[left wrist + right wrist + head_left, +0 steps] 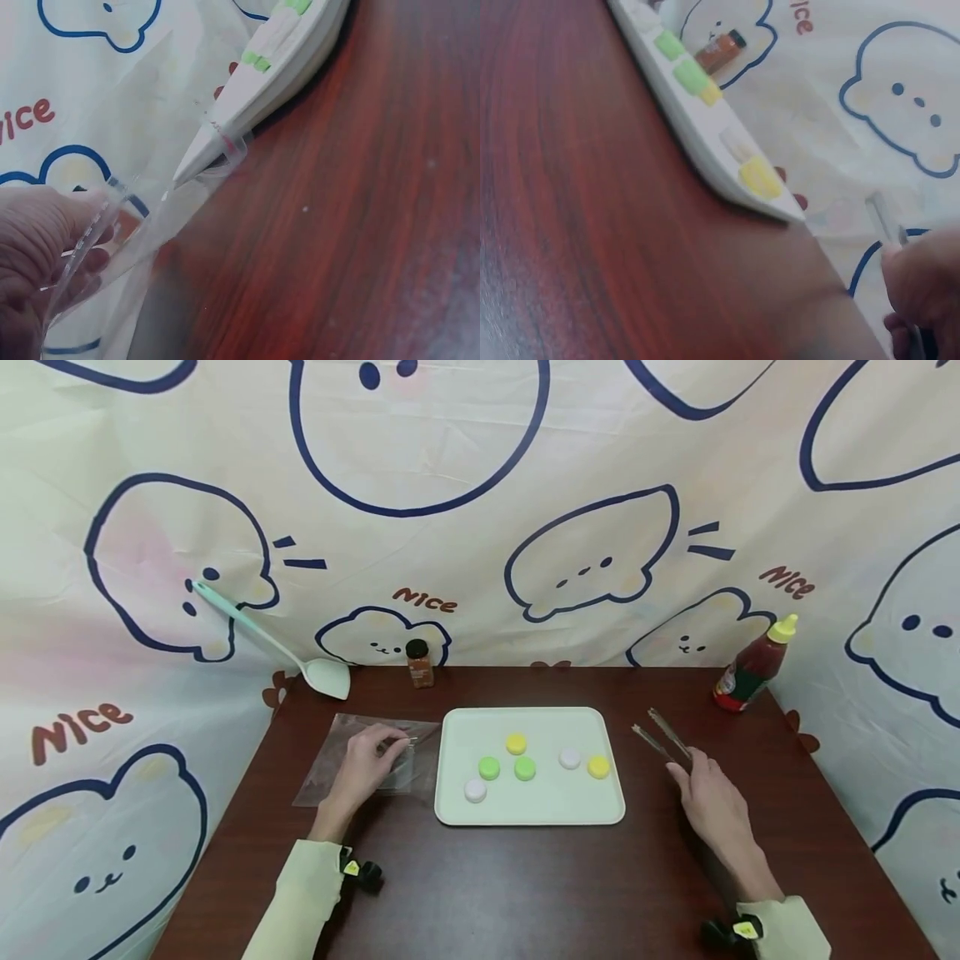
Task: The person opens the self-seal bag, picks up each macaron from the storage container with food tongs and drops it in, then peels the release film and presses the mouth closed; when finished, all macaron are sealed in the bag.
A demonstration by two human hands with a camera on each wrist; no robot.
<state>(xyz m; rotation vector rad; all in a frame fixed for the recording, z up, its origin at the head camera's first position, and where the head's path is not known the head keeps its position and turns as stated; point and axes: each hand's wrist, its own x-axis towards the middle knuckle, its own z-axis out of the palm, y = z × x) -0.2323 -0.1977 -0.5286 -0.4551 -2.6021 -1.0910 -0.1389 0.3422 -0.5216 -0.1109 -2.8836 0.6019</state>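
My left hand [363, 768] pinches the edge of a clear plastic bag [321, 768] lying left of the tray. In the left wrist view, the bag's see-through edge [86, 244] stands up beside the thumb and fingers. My right hand [716, 802] grips metal tongs [670, 732], their two arms spread apart and tips pointing away from me, to the right of the tray. Between both hands lies a white rectangular tray [540, 810]. On it are two yellow rounds [516, 743], two green rounds [489, 767] and two white rounds [476, 790], like small macarons.
At the table's back edge stands a small spice jar [420, 663] with a black lid. A red sauce bottle [752, 666] with a yellow cap is at the back right. A pale green spatula [277, 643] leans against the printed cloth at the back left.
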